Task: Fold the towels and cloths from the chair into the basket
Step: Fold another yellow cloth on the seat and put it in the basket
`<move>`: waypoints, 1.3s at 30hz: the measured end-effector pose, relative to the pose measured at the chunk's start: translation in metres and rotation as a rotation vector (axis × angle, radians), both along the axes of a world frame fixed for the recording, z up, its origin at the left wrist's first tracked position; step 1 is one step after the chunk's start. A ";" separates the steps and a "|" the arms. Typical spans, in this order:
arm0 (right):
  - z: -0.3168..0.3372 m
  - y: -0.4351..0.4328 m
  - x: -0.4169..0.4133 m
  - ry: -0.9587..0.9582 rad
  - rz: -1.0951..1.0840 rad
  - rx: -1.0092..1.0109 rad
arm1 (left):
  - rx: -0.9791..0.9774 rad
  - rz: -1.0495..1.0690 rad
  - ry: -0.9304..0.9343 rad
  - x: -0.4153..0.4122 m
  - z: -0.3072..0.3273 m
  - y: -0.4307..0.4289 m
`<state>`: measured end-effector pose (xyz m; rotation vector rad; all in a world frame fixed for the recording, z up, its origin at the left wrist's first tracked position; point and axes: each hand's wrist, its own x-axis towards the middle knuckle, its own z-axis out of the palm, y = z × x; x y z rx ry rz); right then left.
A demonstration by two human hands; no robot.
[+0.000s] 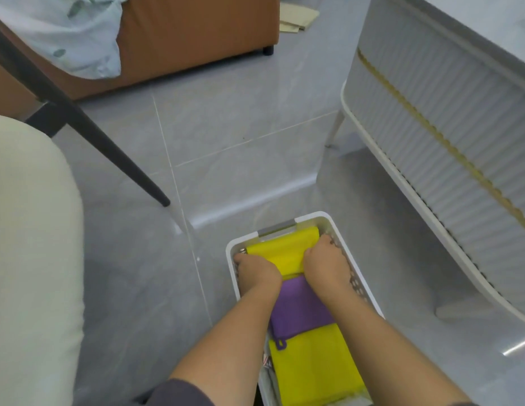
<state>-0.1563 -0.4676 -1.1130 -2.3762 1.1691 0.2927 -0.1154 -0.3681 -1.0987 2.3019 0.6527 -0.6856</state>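
basket (pixel 320 215) far end: yellow cloth (pixel 284 250) grasped at both ends by left hand (pixel 257 266) and right hand (pixel 328 259) — fingertips hidden, probably not yet released | basket middle: purple cloth (pixel 302 309) | near end: second yellow cloth (pixel 311 367) | three in — remainder on chair (pixel 30 230) unjudgeable

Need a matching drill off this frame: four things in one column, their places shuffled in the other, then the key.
Things
1. purple cloth
2. leaf-print cloth
3. left hand
4. chair leg

Places
A. draped over the brown sofa
B. standing on the floor, left of the basket
C. in the basket, between the far yellow cloth and the near yellow cloth
D. holding the far yellow cloth's left side

Pairs: 1-C, 2-A, 3-D, 4-B
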 end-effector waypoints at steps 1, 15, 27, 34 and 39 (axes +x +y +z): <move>0.001 0.000 -0.001 -0.034 0.025 -0.030 | 0.001 0.002 -0.039 0.000 -0.001 0.000; -0.036 -0.009 -0.033 -0.081 0.833 -0.251 | 0.455 -1.116 -0.344 -0.049 -0.034 0.017; -0.040 -0.012 -0.031 0.031 0.861 -0.188 | 0.546 -1.229 -0.248 -0.034 -0.037 0.025; 0.038 -0.006 -0.043 -0.157 0.730 -0.143 | 0.544 -1.189 -0.318 -0.035 0.045 0.036; 0.119 0.014 -0.048 -0.270 0.722 -0.261 | 0.534 -1.150 -0.490 -0.043 0.141 0.059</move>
